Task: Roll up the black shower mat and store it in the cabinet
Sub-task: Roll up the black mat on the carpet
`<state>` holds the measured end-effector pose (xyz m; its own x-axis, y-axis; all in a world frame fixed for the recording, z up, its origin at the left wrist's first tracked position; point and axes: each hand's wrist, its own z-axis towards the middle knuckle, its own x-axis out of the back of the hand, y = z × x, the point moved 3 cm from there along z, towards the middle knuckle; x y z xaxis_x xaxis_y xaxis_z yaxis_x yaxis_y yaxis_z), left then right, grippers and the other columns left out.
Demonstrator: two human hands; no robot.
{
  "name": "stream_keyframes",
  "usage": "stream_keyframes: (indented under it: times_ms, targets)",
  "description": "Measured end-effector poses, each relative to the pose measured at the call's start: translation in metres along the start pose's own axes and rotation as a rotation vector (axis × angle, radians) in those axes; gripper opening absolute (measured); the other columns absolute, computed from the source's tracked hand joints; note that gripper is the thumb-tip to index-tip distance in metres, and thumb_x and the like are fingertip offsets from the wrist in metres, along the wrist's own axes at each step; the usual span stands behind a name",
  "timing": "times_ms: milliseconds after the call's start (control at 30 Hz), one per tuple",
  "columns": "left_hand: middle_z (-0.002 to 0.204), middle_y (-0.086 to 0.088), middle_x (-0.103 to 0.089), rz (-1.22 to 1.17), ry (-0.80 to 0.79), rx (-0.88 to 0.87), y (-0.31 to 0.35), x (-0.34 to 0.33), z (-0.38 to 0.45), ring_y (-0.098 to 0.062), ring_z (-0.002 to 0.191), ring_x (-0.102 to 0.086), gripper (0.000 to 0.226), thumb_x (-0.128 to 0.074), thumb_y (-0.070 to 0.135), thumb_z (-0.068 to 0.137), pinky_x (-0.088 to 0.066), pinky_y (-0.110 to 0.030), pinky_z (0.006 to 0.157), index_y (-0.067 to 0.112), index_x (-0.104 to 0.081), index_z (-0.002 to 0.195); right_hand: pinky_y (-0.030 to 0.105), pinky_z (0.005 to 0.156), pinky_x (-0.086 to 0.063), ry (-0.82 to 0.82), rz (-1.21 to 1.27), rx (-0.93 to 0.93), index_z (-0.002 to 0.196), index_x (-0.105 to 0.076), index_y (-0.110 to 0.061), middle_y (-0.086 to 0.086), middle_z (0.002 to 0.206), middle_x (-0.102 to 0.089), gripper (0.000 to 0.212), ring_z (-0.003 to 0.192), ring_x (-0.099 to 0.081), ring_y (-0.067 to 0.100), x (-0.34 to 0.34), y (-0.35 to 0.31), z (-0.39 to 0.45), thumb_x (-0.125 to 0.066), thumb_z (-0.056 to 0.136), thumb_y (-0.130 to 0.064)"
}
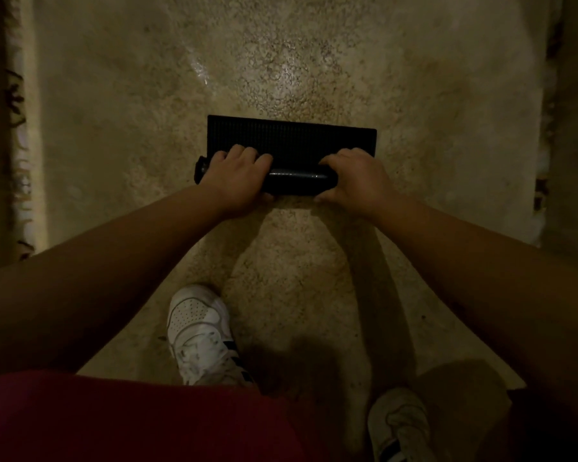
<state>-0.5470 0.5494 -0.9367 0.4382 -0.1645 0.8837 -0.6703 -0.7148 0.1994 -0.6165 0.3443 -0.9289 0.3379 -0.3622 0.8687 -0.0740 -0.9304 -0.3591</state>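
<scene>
The black shower mat lies on a speckled beige floor in the middle of the view. Its near part is wound into a thick roll, and a short flat strip with a ribbed surface still stretches away from me. My left hand is clamped over the left end of the roll. My right hand grips the right end, fingers curled over the top. A glossy stretch of the roll shows between the two hands. No cabinet is in view.
My two white sneakers stand on the floor just behind the mat. A patterned wall or curtain edge runs down the left side, and a dark edge borders the right.
</scene>
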Motion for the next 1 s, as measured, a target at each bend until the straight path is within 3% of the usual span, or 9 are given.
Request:
stream_keyframes:
  times_ms: [67,200,367,533,667,833,1000]
  targets:
    - [0.133,-0.019,-0.047,0.033,0.009,-0.024,-0.002,0.001,-0.001,-0.038,0.121,-0.041,0.081,-0.060,0.058,0.080,-0.037,-0.053,0.096,0.012,-0.033,0.142,0.038,0.080,-0.045,-0.031,0.000,0.003,0.120,-0.063,-0.014,0.011,0.108,-0.064,0.067,0.101,-0.055,0.031,0.003,0.001,0.005,-0.081,0.065,-0.049]
    - [0.154,-0.015,-0.013,0.158,0.123,-0.079,-0.003,-0.003,-0.007,-0.042,0.132,-0.026,0.103,-0.052,0.072,0.068,-0.033,-0.058,0.099,0.020,-0.018,0.150,0.038,0.085,-0.046,-0.111,0.026,-0.032,0.124,-0.062,-0.015,0.011,0.112,-0.064,0.072,0.106,-0.056,0.030,0.006,0.006,0.015,-0.080,0.064,-0.052]
    - [0.129,-0.019,-0.045,0.153,0.079,-0.064,-0.009,0.001,0.011,-0.038,0.111,-0.044,0.085,-0.063,0.064,0.075,-0.041,-0.053,0.088,0.020,-0.032,0.141,0.032,0.090,-0.043,-0.202,0.103,-0.094,0.128,-0.060,-0.017,0.008,0.125,-0.063,0.079,0.115,-0.056,0.026,0.012,0.013,0.027,-0.081,0.063,-0.054]
    - [0.124,-0.017,-0.048,0.008,-0.033,-0.097,-0.020,0.009,0.023,-0.036,0.107,-0.050,0.082,-0.064,0.062,0.076,-0.048,-0.048,0.082,0.023,-0.037,0.143,0.033,0.098,-0.042,-0.300,0.150,-0.134,0.136,-0.052,-0.021,0.007,0.134,-0.058,0.078,0.122,-0.052,0.025,0.014,0.019,0.032,-0.075,0.070,-0.057]
    - [0.125,-0.014,-0.048,-0.072,-0.089,-0.091,-0.020,0.001,0.017,-0.035,0.110,-0.050,0.084,-0.068,0.060,0.075,-0.045,-0.043,0.084,0.025,-0.039,0.145,0.042,0.098,-0.041,-0.187,-0.011,-0.014,0.142,-0.043,-0.021,0.007,0.140,-0.050,0.076,0.126,-0.045,0.027,0.002,0.008,0.008,-0.060,0.079,-0.061]
    - [0.127,-0.013,-0.049,-0.129,-0.201,-0.106,-0.019,0.003,0.020,-0.034,0.114,-0.052,0.085,-0.074,0.057,0.071,-0.043,-0.039,0.090,0.024,-0.043,0.143,0.041,0.088,-0.044,0.005,-0.067,-0.008,0.137,-0.048,-0.021,0.006,0.121,-0.051,0.080,0.110,-0.048,0.025,-0.013,0.001,-0.019,-0.063,0.072,-0.066]
    - [0.137,-0.009,-0.051,-0.223,-0.194,-0.071,-0.022,0.009,0.021,-0.030,0.122,-0.050,0.086,-0.073,0.057,0.071,-0.042,-0.040,0.096,0.026,-0.039,0.145,0.035,0.079,-0.043,-0.023,0.050,0.004,0.127,-0.057,-0.024,0.003,0.112,-0.060,0.069,0.106,-0.054,0.022,-0.003,0.009,-0.001,-0.070,0.070,-0.062]
